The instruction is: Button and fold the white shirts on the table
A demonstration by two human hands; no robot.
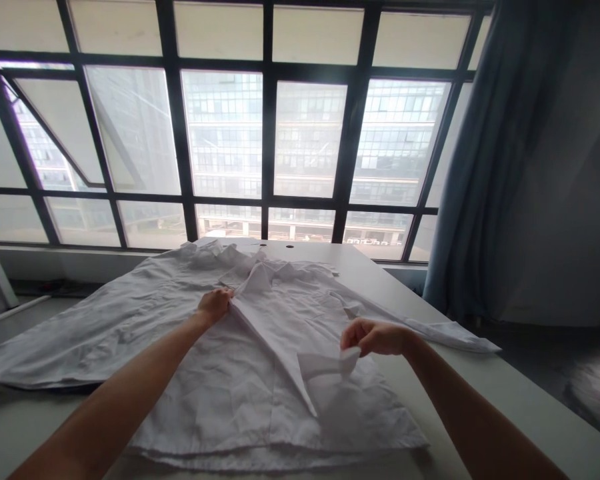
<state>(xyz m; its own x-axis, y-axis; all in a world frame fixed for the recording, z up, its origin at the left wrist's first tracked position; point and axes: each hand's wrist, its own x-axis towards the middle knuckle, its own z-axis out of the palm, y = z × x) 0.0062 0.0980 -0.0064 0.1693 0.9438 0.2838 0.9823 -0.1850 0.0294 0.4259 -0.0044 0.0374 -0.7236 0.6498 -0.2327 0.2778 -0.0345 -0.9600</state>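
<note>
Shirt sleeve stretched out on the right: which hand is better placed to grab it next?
Probably the right hand: it's nearer the sleeve, though it pinches the shirt. The left hand grips the shirt farther left.

We see that the garment (220, 373) is plain white. The bench (520, 407) is white also, the window frame (269, 147) is black, and the curtain (480, 180) is of grey-blue colour.

Hazy daylight glares through the windows (310, 140), washing out the building (225, 123) outside; the curtain (485, 173) sits in shadow, and the lower-right edge smears into blur.
</note>
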